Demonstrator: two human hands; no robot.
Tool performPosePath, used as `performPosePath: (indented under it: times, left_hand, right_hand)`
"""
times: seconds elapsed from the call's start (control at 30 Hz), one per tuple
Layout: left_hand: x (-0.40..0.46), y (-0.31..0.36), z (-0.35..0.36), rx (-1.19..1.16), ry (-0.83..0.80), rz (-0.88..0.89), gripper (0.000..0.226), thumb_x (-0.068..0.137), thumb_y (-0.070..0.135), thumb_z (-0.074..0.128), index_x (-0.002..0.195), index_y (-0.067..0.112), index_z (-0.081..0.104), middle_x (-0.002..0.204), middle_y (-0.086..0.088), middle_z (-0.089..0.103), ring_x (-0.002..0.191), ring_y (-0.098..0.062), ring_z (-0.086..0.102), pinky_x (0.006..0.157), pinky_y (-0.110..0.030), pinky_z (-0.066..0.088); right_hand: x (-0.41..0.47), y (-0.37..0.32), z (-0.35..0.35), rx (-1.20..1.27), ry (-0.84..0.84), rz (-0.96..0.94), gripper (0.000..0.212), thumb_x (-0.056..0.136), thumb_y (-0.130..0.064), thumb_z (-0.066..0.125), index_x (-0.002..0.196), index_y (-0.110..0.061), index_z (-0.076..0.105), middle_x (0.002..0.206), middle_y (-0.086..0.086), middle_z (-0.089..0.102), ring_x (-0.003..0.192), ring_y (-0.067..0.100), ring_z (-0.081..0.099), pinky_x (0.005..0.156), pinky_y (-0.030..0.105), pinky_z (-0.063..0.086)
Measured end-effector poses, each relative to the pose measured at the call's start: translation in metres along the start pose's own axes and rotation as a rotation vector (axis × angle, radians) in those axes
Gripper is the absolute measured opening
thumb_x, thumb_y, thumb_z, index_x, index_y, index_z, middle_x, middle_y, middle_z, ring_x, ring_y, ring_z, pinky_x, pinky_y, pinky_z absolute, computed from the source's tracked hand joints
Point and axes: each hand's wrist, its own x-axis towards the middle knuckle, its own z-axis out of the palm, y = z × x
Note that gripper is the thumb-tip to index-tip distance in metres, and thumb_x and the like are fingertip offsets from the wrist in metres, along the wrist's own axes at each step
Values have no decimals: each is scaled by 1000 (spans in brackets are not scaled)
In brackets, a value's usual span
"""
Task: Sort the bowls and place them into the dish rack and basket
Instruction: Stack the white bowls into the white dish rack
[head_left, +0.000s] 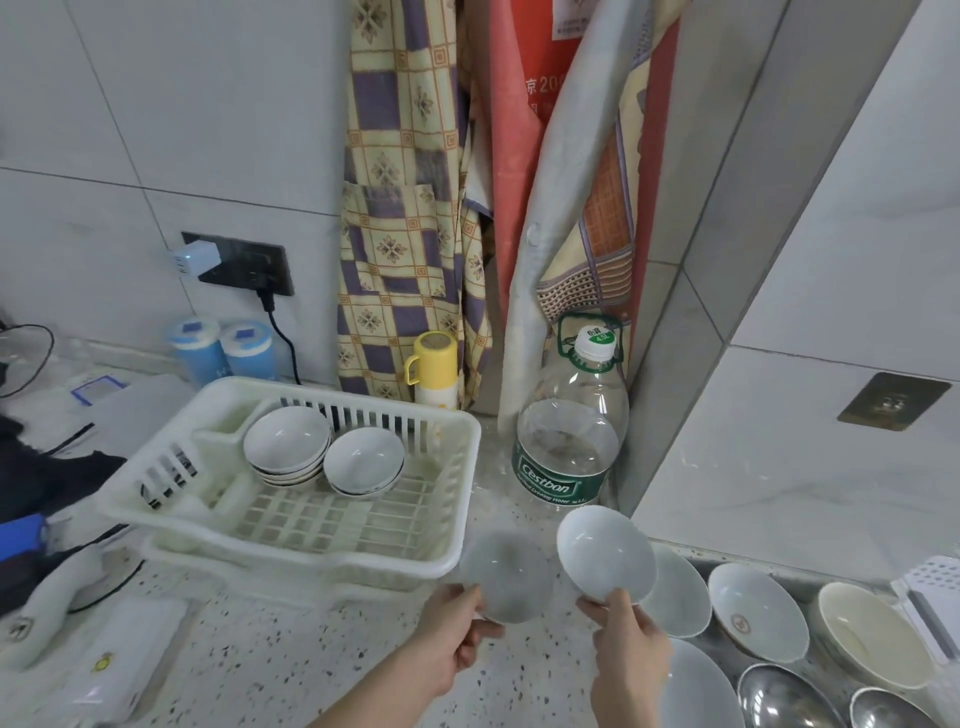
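Note:
A white plastic dish rack (452, 441) stands on the speckled counter. Inside it sit a stack of white bowls (287, 441) and one more white bowl (363, 460) to their right. My left hand (449, 639) pinches the near rim of a blurred white bowl (511, 574) just beyond the rack's front right corner. My right hand (628, 649) pinches the near rim of a tilted white bowl (605, 553). Several more bowls lie at the right: white ones (675, 592) (756, 610), a cream one (872, 631) and steel ones (784, 699).
A large clear water bottle (569, 441) stands behind the held bowls, against the wall corner. A yellow flask (435, 371) and two blue containers (221, 351) line the back wall. Hanging aprons, a wall socket with a cable, and white objects at the front left.

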Motion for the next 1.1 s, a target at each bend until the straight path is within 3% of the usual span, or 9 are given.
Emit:
performPosePath:
  times: [0.1, 0.23, 0.37, 0.47, 0.63, 0.73, 0.83, 0.93, 1.1]
  left_hand:
    - [-25, 2, -12, 137, -85, 18, 20, 87, 6, 48, 106, 7, 53, 73, -22, 74, 38, -10, 38, 37, -18, 24]
    - [-62, 9, -30, 207, -230, 49, 24, 80, 7, 49, 103, 7, 54, 73, -23, 73, 49, -15, 43, 38, -18, 23]
    - [-85, 30, -60, 179, -290, 82, 31, 81, 6, 49, 111, 6, 56, 76, -25, 73, 41, -11, 37, 39, -18, 21]
    - [-91, 50, -93, 92, -268, 132, 30, 84, 5, 50, 113, 7, 57, 79, -25, 74, 40, -10, 33, 39, -18, 22]
    - [-87, 81, -160, -57, -172, 231, 27, 86, 4, 50, 113, 6, 55, 83, -27, 74, 38, -8, 31, 35, -18, 25]
    - [-82, 98, -202, -131, -113, 283, 27, 89, 5, 49, 115, 6, 55, 85, -30, 73, 36, -8, 32, 34, -17, 25]
    - [-75, 112, -240, -189, -65, 313, 25, 89, 5, 47, 113, 6, 55, 80, -26, 73, 36, -7, 34, 33, -17, 26]
    - [-68, 121, -271, -247, -41, 323, 24, 89, 5, 48, 112, 5, 56, 77, -22, 73, 34, -6, 34, 32, -16, 26]
    - [-51, 133, -304, -295, -18, 343, 23, 90, 6, 49, 111, 3, 57, 76, -21, 73, 34, -5, 36, 31, -16, 27]
  right_hand:
    - [-16, -21, -5, 14, -22, -71, 25, 81, -17, 54, 70, -1, 69, 61, 1, 74, 51, 18, 28, 50, 28, 30]
    - [-41, -49, -5, 49, -66, -140, 27, 81, -18, 54, 72, 1, 71, 63, 2, 74, 58, 19, 41, 51, 30, 36]
    - [-73, -74, 12, 111, -117, -190, 23, 82, -18, 54, 73, -2, 67, 66, 4, 75, 38, 5, 30, 43, 22, 32]
    - [-98, -85, 34, 218, -193, -202, 17, 83, -12, 53, 72, -4, 61, 67, 12, 75, 35, 6, 17, 33, 13, 20]
    - [-130, -87, 77, 220, -269, -210, 16, 86, -11, 54, 79, -3, 66, 69, 13, 75, 34, 7, 19, 32, 15, 23]
    - [-143, -80, 107, 145, -303, -244, 19, 87, -13, 54, 79, -1, 67, 66, 11, 74, 34, 6, 25, 38, 17, 29]
    - [-151, -67, 138, 47, -333, -278, 22, 90, -14, 51, 81, -6, 69, 62, 9, 73, 42, 3, 43, 55, 26, 32]
    - [-150, -52, 165, -68, -359, -272, 24, 92, -20, 50, 82, -8, 69, 62, 8, 73, 57, 12, 41, 56, 28, 32]
    - [-146, -33, 202, -217, -352, -292, 29, 92, -22, 50, 72, -13, 68, 57, 2, 72, 56, 12, 47, 55, 30, 34]
